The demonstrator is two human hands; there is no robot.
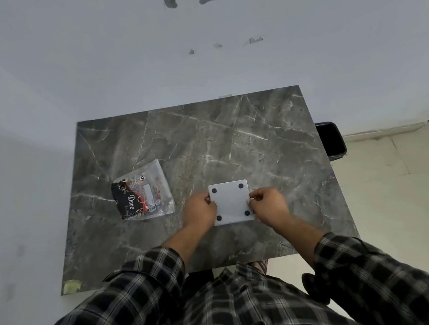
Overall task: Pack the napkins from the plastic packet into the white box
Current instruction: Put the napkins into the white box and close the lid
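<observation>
A square white box (230,201) with a black dot near each corner sits near the front middle of the grey marble table (206,142). My left hand (200,211) grips its left edge and my right hand (266,204) grips its right edge. The plastic packet (142,191), clear with a black and red printed part, lies flat to the left of the box, a hand's width from my left hand. Whether napkins are inside the packet or the box is not visible.
The table stands against a pale wall. A black bin (330,138) sits on the floor past the table's right edge. A patch of yellowish tape (72,285) marks the front left corner.
</observation>
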